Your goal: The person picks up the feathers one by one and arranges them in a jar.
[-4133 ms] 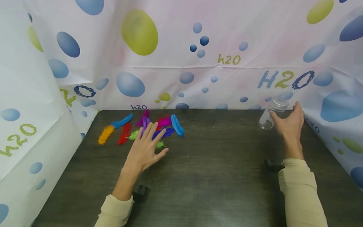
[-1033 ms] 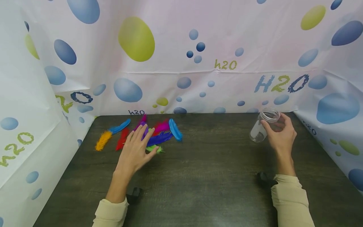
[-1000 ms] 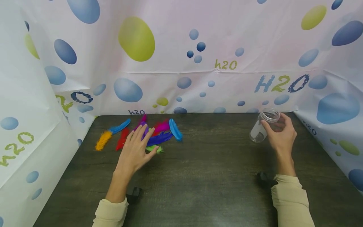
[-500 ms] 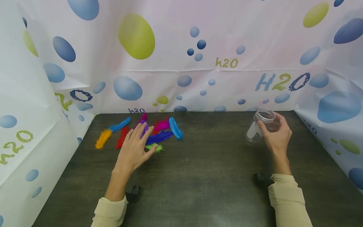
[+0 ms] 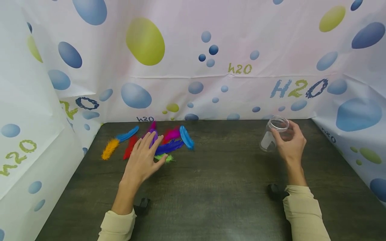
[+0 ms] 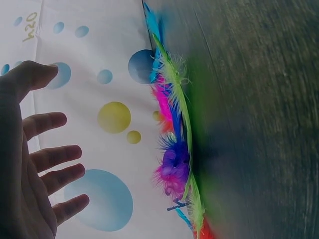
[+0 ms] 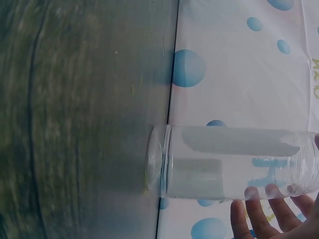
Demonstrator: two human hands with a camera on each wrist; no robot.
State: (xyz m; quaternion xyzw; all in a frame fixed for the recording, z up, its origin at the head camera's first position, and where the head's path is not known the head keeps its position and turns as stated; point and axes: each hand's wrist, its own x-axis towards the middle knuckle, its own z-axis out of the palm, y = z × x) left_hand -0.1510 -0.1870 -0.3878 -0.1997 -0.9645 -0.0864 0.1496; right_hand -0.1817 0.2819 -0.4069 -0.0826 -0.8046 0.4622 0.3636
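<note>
My left hand, fingers spread, hovers over a loose group of coloured feathers. Around it lie a dark blue feather, a lime green feather, a red feather and a purple feather. In the left wrist view a gap separates the fingers from the green feather. My right hand grips a clear, lidless jar near its neck, thumb on the near side. A pale label shows on the jar's wall. Whether its base touches the table cannot be told.
Farther left lie an orange feather and a blue feather. A light blue curled feather and a magenta feather sit right of the left hand. The dark wooden table meets a printed cloth backdrop behind and at both sides.
Since the earliest frame, my right hand has closed its fingers on the jar and brought it left and nearer. My left hand stays over the feathers, shifted slightly left.
</note>
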